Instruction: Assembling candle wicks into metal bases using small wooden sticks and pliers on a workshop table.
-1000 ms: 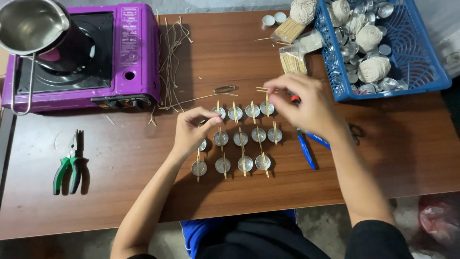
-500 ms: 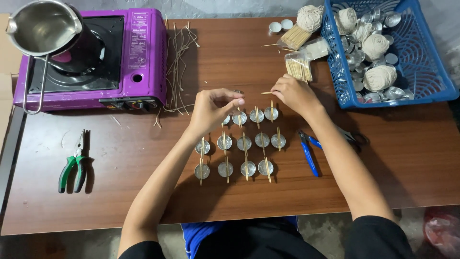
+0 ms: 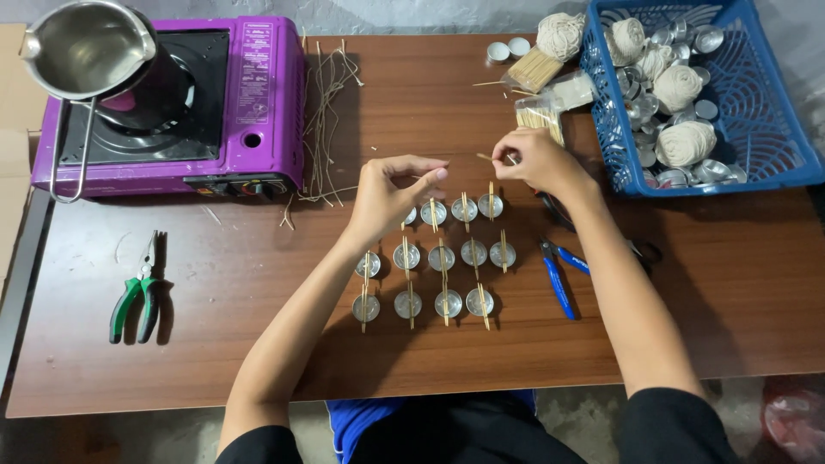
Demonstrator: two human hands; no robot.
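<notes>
Small metal cups (image 3: 441, 256), sticks laid across, in rows just below both hands. Left hand (image 3: 391, 193) pinched, apparently on thin wick. Right hand (image 3: 534, 159) pinches wooden stick (image 3: 486, 157). Risk: a lowered wrist could knock nearby sticks askew.

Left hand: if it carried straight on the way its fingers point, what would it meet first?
The left hand points right, toward the right hand and the thin stick it pinches; likely that stick first, though depth is unclear.

My left hand (image 3: 387, 196) hides the upper-left cups; blue basket (image 3: 778, 129) cut off upper right; right-hand (image 3: 537, 161) stick too small.
</notes>
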